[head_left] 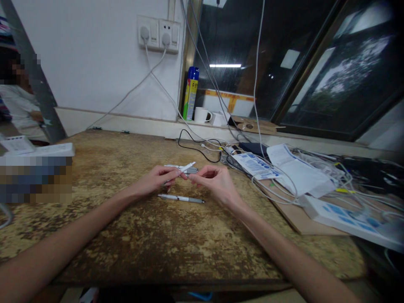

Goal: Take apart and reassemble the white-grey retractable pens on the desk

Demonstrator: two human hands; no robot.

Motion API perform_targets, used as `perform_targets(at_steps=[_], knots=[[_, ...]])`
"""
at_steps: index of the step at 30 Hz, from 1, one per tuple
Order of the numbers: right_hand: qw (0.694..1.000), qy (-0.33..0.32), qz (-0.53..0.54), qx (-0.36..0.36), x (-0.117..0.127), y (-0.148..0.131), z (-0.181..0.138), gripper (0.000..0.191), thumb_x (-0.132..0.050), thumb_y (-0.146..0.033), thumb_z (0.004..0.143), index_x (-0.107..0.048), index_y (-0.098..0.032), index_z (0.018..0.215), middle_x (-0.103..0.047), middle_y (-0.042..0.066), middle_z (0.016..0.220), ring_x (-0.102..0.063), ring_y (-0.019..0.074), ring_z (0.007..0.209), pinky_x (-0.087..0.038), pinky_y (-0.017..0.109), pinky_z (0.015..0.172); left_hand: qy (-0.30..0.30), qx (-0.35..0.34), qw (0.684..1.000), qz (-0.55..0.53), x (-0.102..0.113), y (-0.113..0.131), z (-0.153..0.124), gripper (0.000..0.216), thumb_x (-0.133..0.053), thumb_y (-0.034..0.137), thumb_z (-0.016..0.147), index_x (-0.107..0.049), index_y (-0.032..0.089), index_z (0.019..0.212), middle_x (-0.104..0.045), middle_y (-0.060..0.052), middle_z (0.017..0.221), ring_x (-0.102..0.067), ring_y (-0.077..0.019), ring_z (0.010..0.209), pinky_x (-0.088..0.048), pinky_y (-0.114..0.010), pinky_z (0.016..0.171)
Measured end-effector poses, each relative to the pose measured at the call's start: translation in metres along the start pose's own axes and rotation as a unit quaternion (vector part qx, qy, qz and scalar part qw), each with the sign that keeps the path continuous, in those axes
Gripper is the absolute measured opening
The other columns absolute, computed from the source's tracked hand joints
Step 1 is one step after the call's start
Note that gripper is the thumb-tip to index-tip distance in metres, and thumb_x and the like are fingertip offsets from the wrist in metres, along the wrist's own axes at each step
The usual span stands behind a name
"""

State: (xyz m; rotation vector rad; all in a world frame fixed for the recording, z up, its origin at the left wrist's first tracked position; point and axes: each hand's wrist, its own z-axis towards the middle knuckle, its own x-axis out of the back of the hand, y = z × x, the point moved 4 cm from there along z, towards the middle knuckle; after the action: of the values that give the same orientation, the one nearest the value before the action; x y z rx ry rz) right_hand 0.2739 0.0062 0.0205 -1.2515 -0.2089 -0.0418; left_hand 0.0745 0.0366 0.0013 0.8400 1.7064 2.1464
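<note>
My left hand (166,176) is closed on a white pen part (188,166), which slants up to the right from the fingers. Close beside it, my right hand (213,179) has thumb and forefinger pinched together; whatever lies between those tips is too small to make out. Nearer to me, a white and grey pen (181,198) lies flat on the worn wooden table (176,248), its dark tip pointing right. Behind the fingers more pens (193,171) lie on the table, partly hidden by my left hand.
On the right are papers (296,172), tangled cables and a white box (347,216) on a brown board. A spray can (191,93) and white mug (202,115) stand on the window sill. A black cable (197,149) loops behind my hands. A person (22,101) is at far left.
</note>
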Motion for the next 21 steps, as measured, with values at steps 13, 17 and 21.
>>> perform_targets(at_steps=[13, 17, 21], knots=[[0.986, -0.082, 0.144, 0.017, -0.001, -0.009, -0.005, 0.037, -0.071, -0.054, 0.092, -0.082, -0.02, 0.103, -0.082, 0.009, 0.1, -0.076, 0.0188, 0.085, -0.06, 0.035, 0.087, 0.012, -0.011, 0.998, -0.056, -0.009, 0.018, -0.004, 0.049, -0.064, 0.057, 0.094, -0.052, 0.019, 0.066, -0.043, 0.003, 0.062, -0.036, -0.0108, 0.055, -0.036, -0.026, 0.056], [0.986, -0.09, 0.14, 0.016, -0.001, -0.012, -0.007, 0.04, -0.065, -0.056, 0.096, -0.082, -0.021, 0.106, -0.082, 0.009, 0.104, -0.076, 0.0186, 0.087, -0.06, 0.034, 0.088, 0.021, -0.004, 0.997, -0.07, -0.011, 0.02, -0.006, 0.047, -0.064, 0.055, 0.093, -0.05, 0.02, 0.066, -0.041, 0.004, 0.06, -0.04, -0.0122, 0.056, -0.038, -0.027, 0.057], [0.987, -0.09, 0.133, 0.011, -0.001, -0.013, -0.007, 0.042, -0.065, -0.057, 0.096, -0.082, -0.021, 0.106, -0.082, 0.009, 0.103, -0.075, 0.0191, 0.086, -0.06, 0.035, 0.087, 0.02, -0.002, 0.997, -0.072, -0.012, 0.022, -0.007, 0.043, -0.064, 0.055, 0.092, -0.054, 0.02, 0.07, -0.04, 0.004, 0.06, -0.045, -0.0138, 0.059, -0.04, -0.027, 0.06]])
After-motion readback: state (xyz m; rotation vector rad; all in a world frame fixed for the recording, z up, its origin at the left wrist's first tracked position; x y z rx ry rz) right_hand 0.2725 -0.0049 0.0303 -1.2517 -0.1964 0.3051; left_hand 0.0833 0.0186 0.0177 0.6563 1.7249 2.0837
